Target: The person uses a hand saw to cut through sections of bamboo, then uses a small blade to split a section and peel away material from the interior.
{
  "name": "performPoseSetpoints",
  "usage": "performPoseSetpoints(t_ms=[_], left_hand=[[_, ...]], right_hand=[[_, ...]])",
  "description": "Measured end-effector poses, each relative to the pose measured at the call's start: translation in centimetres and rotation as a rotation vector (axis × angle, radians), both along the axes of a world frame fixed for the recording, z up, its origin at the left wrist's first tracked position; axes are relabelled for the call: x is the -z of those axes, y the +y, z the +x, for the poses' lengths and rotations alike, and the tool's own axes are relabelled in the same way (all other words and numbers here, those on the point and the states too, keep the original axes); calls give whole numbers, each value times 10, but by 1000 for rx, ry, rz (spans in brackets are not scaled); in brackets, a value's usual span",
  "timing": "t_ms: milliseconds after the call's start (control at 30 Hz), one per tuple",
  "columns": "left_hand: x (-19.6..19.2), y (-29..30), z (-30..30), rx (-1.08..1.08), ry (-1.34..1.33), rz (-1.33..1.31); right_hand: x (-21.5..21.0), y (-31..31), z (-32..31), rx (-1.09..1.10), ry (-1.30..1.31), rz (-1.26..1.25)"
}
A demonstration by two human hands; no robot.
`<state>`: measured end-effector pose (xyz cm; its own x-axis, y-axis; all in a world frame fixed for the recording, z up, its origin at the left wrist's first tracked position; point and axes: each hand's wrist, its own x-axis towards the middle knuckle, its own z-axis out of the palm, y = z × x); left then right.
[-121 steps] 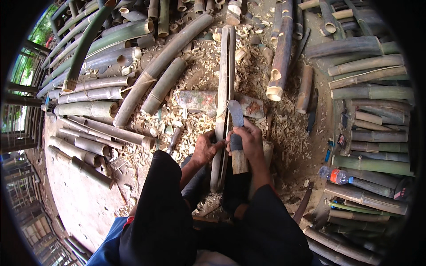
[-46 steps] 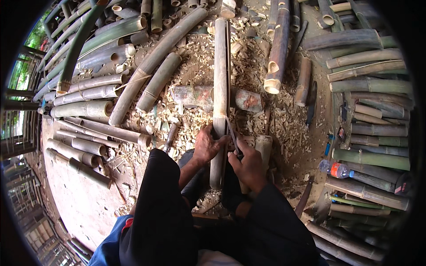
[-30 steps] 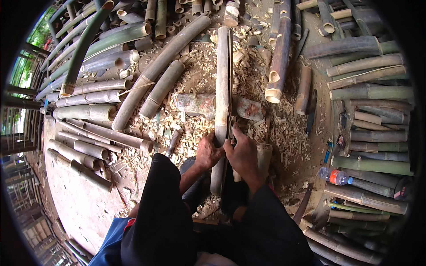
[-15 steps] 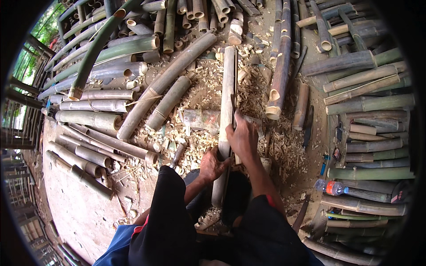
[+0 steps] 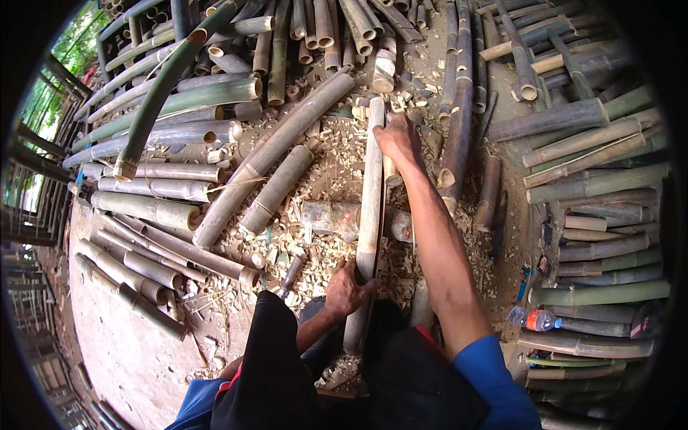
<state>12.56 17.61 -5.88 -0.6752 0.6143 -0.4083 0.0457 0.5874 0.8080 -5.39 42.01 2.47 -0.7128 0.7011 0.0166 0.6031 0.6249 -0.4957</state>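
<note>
A long split bamboo piece runs away from me between my knees, its pale face up, resting across a log. My left hand grips its near part, thumb over the top. My right hand is closed at the far end, against the piece's right edge. Beneath that wrist a pale wooden length shows; whether it is a tool handle I cannot tell. What the right fingers hold is hidden. A tool with a dark round handle lies among shavings left of my left hand.
Pale wood chips cover the ground around the log. Bamboo lengths lie at left, and more are stacked along the right. A plastic bottle with an orange label lies at right. A green bamboo pole slants at upper left.
My right hand has slid forward along the bamboo piece, from its middle to its far end, with the arm stretched out. My left hand stays on the near part.
</note>
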Motion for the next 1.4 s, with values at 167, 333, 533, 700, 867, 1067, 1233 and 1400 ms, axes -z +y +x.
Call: performPoseSetpoints(t_ms=[167, 333, 533, 700, 867, 1067, 1233, 1400], left_hand=[[21, -21, -12, -31, -271, 304], [20, -17, -18, -40, -607, 427], [23, -24, -17, -52, -519, 477], [23, -22, -12, -83, -459, 491], [7, -17, -7, -61, -363, 386], [1, -18, -7, -23, -291, 341], [3, -16, -1, -92, -255, 285], [20, -11, 5, -135, -151, 185]], right_hand=[[-10, -11, 64, -113, 280, -567], [-37, -80, 219, -115, 318, -923], [1, -133, 303, -83, 78, -885], [5, -139, 307, -189, -7, -644], [7, -129, 305, -255, -12, -611], [6, -111, 287, -251, -98, -749], [-1, -137, 308, -70, -53, -1037], [7, -141, 315, 58, 33, -1213]])
